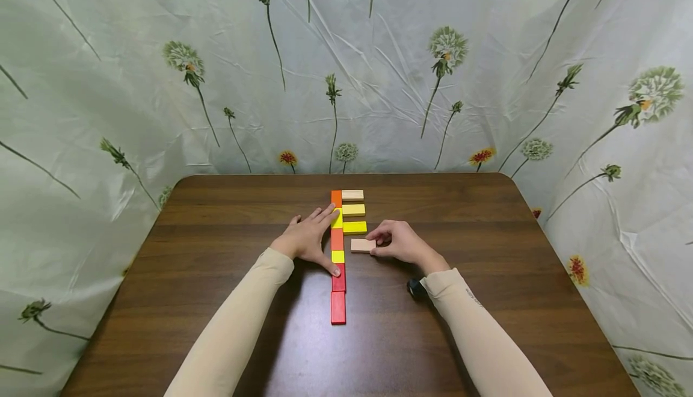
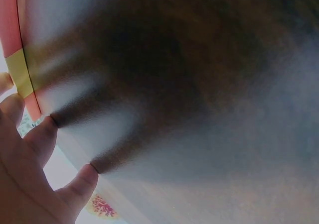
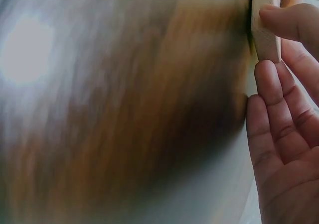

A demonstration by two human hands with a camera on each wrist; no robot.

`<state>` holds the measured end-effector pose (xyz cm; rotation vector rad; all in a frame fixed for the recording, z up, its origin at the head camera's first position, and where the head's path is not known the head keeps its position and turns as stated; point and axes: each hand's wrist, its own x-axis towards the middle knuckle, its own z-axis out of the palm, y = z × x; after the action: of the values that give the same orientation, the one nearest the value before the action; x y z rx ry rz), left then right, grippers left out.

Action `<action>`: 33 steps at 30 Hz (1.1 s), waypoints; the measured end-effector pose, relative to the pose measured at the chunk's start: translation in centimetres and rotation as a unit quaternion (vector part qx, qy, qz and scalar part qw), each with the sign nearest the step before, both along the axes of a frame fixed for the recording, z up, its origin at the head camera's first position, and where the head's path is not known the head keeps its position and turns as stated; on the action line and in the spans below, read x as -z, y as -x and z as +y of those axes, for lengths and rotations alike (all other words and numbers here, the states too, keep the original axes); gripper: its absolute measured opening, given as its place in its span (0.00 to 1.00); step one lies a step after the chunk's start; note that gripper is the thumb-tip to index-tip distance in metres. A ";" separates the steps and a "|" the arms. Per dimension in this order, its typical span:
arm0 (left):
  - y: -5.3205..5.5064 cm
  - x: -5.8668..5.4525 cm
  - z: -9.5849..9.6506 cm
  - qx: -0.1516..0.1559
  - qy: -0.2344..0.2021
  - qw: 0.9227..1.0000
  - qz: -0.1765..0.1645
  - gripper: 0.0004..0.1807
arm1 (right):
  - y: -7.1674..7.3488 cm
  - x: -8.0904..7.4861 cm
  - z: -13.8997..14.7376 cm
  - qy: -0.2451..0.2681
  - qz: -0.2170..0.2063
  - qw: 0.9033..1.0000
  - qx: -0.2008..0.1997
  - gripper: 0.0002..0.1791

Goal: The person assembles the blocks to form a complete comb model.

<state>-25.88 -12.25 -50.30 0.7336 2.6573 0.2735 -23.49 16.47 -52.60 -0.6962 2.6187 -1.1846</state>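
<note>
A column of red, orange and yellow wooden blocks (image 1: 337, 239) runs away from me down the middle of the table. My left hand (image 1: 311, 238) lies beside it with spread fingers, its thumb and fingertips touching the blocks. In the left wrist view a yellow block (image 2: 19, 73) shows next to those fingertips. My right hand (image 1: 402, 243) pinches a pale wooden block (image 1: 360, 245) between thumb and fingers, a small gap right of the column. Beyond it, a bright yellow block (image 1: 355, 227), a pale yellow block (image 1: 354, 210) and a ridged plain block (image 1: 353, 195) stick out rightward from the column.
The dark brown wooden table (image 1: 227, 331) has rounded far corners. A flower-printed curtain (image 1: 390, 102) hangs close behind and along both sides. A black wrist device (image 1: 415, 289) shows at my right cuff.
</note>
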 end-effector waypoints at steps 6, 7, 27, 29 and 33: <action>0.1 0.0 0.0 0.001 -0.002 1.000 0.004 0.85 | 0.2 0.2 -0.7 -0.003 -0.012 1.000 0.002 0.13; 0.1 0.0 0.0 0.001 -0.003 1.000 0.004 0.85 | 0.2 0.1 -0.8 -0.002 -0.013 1.000 0.003 0.13; 0.1 0.4 -0.4 0.004 -0.009 1.000 0.002 0.85 | 0.3 0.4 -1.3 0.013 -0.029 0.999 0.020 0.15; 0.1 0.4 -0.4 0.005 -0.007 1.000 0.004 0.85 | 0.4 0.3 -1.4 0.014 -0.033 0.999 0.023 0.15; 0.1 0.5 -0.3 0.007 -0.006 1.000 0.005 0.85 | 0.3 0.4 -1.3 0.013 -0.036 0.999 0.025 0.15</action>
<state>-25.98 -12.59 -50.80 0.7587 2.6621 0.2839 -23.84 15.15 -52.99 -0.5840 2.5813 -1.2359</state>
